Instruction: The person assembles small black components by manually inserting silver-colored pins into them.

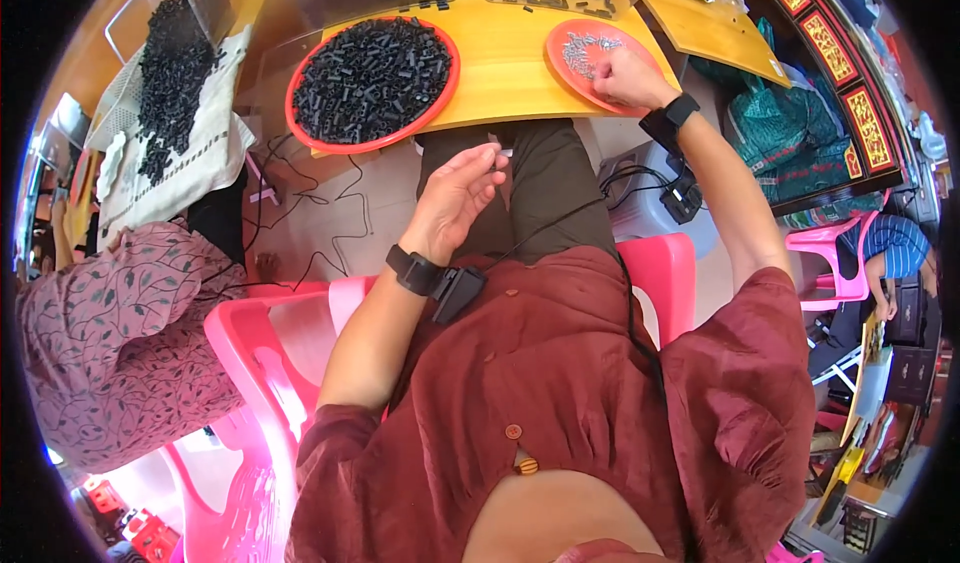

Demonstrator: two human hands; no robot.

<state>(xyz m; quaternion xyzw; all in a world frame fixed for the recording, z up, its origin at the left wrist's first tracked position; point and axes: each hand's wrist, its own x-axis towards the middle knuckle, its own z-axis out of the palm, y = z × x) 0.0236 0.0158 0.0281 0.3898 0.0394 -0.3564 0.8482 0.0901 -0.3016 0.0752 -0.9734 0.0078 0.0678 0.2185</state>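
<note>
Because the shallow red plastic plate (571, 85) of silvery metal pieces (577, 56) lies at right, by the near edge of the yellow table (510, 83), a lean from the curled right hand (630, 78) could spill it; whether that or the pinched left hand (453, 198) grips anything, I can't tell.

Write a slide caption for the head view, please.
Right hand over a red plate of silvery parts; left hand above the lap, near a tray of black pieces.
</note>
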